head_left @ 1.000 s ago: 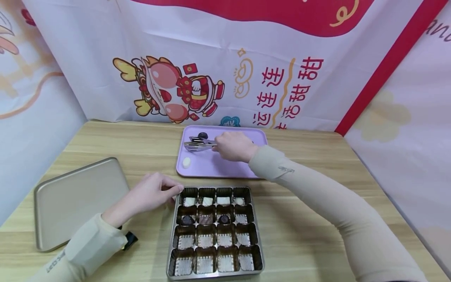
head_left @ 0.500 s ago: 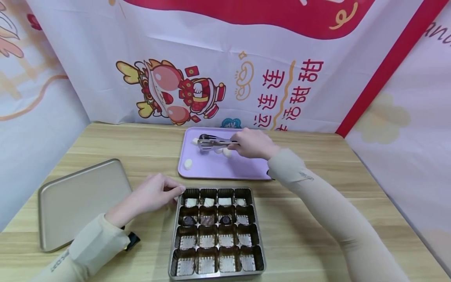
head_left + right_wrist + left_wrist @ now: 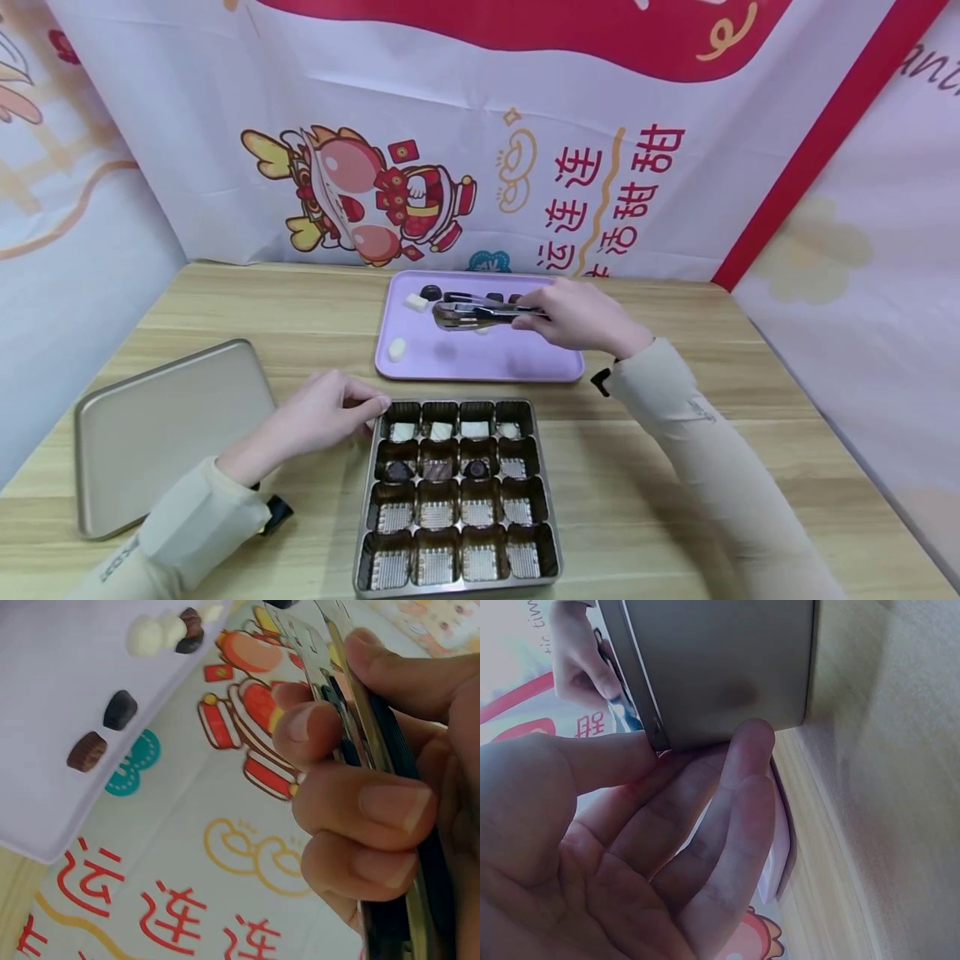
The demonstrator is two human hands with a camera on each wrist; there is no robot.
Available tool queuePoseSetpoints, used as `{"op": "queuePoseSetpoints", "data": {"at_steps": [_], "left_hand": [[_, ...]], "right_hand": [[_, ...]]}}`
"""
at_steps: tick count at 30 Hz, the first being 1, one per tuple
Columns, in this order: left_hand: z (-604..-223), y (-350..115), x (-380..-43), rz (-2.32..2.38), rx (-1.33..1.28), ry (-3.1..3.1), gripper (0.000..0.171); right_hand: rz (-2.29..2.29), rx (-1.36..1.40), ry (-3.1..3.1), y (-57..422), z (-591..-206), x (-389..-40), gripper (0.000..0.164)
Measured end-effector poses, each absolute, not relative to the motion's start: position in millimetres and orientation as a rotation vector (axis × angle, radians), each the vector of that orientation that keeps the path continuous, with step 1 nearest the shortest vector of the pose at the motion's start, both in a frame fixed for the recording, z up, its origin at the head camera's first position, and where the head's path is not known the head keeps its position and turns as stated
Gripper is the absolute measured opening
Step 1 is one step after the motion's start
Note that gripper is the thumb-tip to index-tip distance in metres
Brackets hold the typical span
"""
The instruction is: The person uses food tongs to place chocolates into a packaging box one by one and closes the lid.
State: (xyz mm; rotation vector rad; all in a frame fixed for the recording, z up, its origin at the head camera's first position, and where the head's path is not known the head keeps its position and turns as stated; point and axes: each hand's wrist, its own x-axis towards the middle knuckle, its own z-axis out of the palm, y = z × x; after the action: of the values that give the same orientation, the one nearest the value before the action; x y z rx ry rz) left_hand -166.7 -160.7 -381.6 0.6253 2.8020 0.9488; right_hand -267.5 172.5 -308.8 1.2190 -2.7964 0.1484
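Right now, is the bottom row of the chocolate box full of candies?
No, the bottom row of the chocolate box shows only bare ribbed cups, with no candy in any of them.

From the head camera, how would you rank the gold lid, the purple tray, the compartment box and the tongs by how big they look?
1. Gold lid, compartment box and purple tray: they look close in size, and the tray lies farther off, so I won't rank them.
2. Tongs, held by the right hand: clearly smallest.

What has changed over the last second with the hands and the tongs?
The right hand, gripping the metal tongs, drew them rightward across the lilac plastic tray, uncovering chocolates at its far edge. The left hand stayed at the corner of the brown compartment box; the gold lid is unmoved.
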Motion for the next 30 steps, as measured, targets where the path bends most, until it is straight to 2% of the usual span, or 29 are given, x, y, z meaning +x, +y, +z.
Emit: {"op": "queuePoseSetpoints", "data": {"at_steps": [13,21,30], "left_hand": [[-384,-161,-167,0.969,0.634,2.818,0.020],[-384,-161,-168,0.970,0.646,2.805,0.020],[-384,-162,-169,0.975,0.686,2.798,0.019]], "right_hand": [[0.261,1.213,-2.730,199,-296,-240,0.022],[0.309,1.226,-2.704,207,-300,-229,0.021],[0.377,1.373,-2.645,220,-306,-224,0.021]]}}
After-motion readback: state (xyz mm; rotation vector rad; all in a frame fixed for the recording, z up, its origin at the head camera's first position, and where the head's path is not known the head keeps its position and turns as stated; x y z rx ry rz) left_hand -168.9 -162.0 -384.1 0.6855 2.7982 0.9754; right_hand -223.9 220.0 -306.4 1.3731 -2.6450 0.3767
